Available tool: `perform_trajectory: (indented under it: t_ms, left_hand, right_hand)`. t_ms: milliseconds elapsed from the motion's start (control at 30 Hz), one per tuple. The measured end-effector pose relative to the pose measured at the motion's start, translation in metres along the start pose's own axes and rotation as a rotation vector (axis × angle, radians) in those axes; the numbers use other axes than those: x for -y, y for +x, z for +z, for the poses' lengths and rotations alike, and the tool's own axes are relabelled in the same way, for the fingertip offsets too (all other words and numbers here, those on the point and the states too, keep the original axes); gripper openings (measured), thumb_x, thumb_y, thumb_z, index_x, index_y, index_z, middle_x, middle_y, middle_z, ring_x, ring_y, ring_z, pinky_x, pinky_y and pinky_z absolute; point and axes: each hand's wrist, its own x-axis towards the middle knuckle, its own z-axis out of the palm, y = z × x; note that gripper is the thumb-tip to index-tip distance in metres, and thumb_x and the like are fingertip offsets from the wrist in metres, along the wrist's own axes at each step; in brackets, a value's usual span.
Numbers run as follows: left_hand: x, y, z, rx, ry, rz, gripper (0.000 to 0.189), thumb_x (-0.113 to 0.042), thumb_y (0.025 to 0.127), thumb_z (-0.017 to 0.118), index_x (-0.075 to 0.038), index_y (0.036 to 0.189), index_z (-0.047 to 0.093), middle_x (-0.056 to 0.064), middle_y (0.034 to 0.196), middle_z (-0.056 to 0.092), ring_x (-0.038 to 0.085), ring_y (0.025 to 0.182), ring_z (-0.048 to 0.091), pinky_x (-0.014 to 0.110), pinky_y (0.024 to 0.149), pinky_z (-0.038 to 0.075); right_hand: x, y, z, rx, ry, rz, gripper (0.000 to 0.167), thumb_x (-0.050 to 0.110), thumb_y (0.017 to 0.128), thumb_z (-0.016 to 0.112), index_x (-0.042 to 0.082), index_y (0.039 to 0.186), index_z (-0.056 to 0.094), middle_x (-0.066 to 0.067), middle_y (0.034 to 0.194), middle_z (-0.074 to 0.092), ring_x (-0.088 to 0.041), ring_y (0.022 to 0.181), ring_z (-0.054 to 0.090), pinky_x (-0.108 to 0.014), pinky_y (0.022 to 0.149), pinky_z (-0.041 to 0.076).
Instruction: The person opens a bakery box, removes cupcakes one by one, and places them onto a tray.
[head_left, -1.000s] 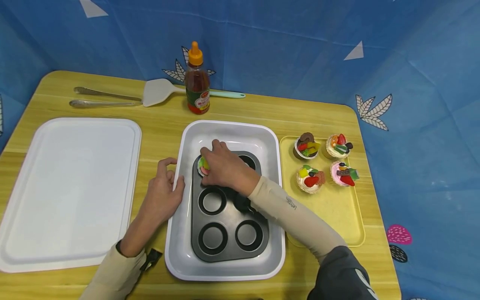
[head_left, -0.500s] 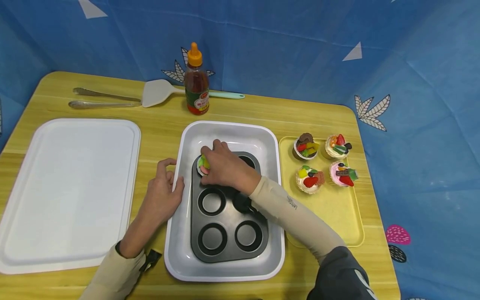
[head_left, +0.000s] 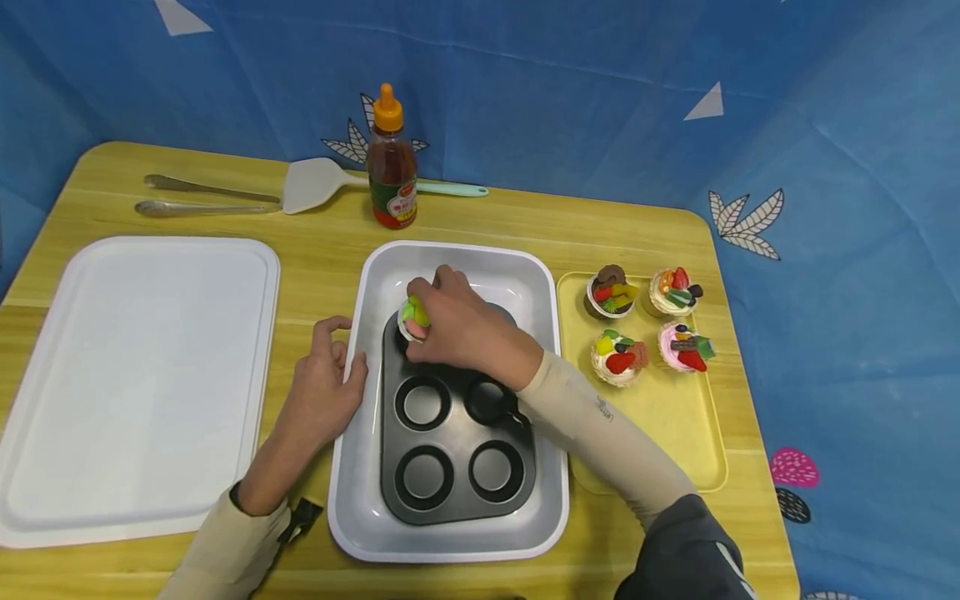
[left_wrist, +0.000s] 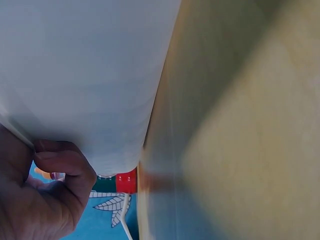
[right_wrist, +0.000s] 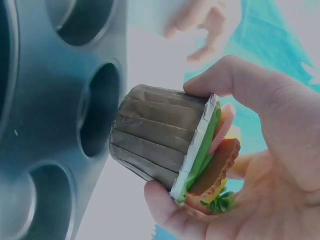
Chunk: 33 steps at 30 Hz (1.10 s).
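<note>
My right hand grips a cupcake between thumb and fingers, over the far left cup of a dark muffin pan. The cupcake has a pleated brown wrapper, green frosting and a biscuit-like topping. In the right wrist view its base is out of the cups, tilted beside the pan. That pan lies inside a deep white tray. At the tray's left rim, my left hand holds the edge with thumb and bent fingers, as the left wrist view also shows.
On the right, a yellow tray bears several cupcakes. A flat white tray lies at the left. Along the back are a sauce bottle, a spatula and two metal utensils.
My right hand has risen from the far left cup with the cupcake, shifting slightly back and right. My left hand stays at the tray rim.
</note>
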Motion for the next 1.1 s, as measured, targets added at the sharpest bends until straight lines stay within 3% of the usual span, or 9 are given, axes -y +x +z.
perform_trajectory:
  t_ms: [133, 333, 567, 700, 867, 1100]
  left_hand:
    - [0.0, 0.0, 0.002, 0.006, -0.007, -0.004, 0.042, -0.009, 0.097, 0.054, -0.002, 0.136, 0.038, 0.003, 0.063, 0.054, 0.016, 0.052, 0.048, 0.03, 0.05, 0.041]
    - [0.0, -0.001, 0.002, 0.028, -0.011, -0.015, 0.043, -0.01, 0.099, 0.052, -0.002, 0.138, 0.037, 0.004, 0.066, 0.057, 0.015, 0.054, 0.051, 0.03, 0.051, 0.044]
    - [0.002, 0.0, 0.004, 0.02, -0.013, -0.019, 0.043, -0.011, 0.099, 0.052, -0.001, 0.137, 0.037, 0.005, 0.065, 0.056, 0.017, 0.052, 0.051, 0.031, 0.049, 0.044]
    - [0.002, 0.003, 0.006, 0.024, -0.024, -0.01, 0.044, -0.011, 0.099, 0.052, 0.0, 0.138, 0.036, 0.006, 0.064, 0.056, 0.018, 0.051, 0.051, 0.032, 0.048, 0.045]
    - [0.002, 0.004, 0.005, 0.035, -0.018, -0.015, 0.044, -0.012, 0.099, 0.052, -0.001, 0.138, 0.035, 0.006, 0.067, 0.058, 0.017, 0.052, 0.052, 0.032, 0.049, 0.045]
    - [0.001, 0.003, 0.0, 0.036, -0.022, -0.021, 0.044, -0.012, 0.1, 0.051, -0.001, 0.139, 0.034, 0.007, 0.067, 0.057, 0.016, 0.05, 0.05, 0.031, 0.048, 0.044]
  right_hand:
    - [-0.006, -0.014, -0.011, -0.045, 0.044, -0.013, 0.041, 0.022, 0.077, 0.074, 0.011, 0.113, 0.057, -0.008, 0.097, 0.044, -0.025, 0.091, 0.042, -0.029, 0.071, 0.043]
    - [-0.016, -0.04, -0.028, -0.098, 0.094, 0.019, 0.057, 0.023, 0.076, 0.078, 0.009, 0.126, 0.057, -0.009, 0.102, 0.044, -0.025, 0.095, 0.043, -0.032, 0.076, 0.044]
    - [-0.034, -0.078, -0.049, -0.145, 0.179, 0.12, 0.061, 0.022, 0.077, 0.075, 0.012, 0.133, 0.053, -0.01, 0.113, 0.043, -0.025, 0.096, 0.043, -0.036, 0.077, 0.044]
    - [-0.045, -0.103, -0.059, -0.188, 0.171, 0.194, 0.063, 0.023, 0.079, 0.075, 0.012, 0.137, 0.052, -0.012, 0.116, 0.043, -0.025, 0.095, 0.044, -0.038, 0.078, 0.045]
    - [-0.058, -0.125, -0.061, -0.256, 0.132, 0.252, 0.062, 0.022, 0.079, 0.076, 0.007, 0.135, 0.054, -0.014, 0.116, 0.044, -0.027, 0.097, 0.045, -0.04, 0.079, 0.048]
    - [-0.068, -0.15, -0.05, -0.287, 0.141, 0.335, 0.062, 0.021, 0.079, 0.075, 0.007, 0.136, 0.054, -0.014, 0.117, 0.047, -0.026, 0.097, 0.046, -0.04, 0.076, 0.047]
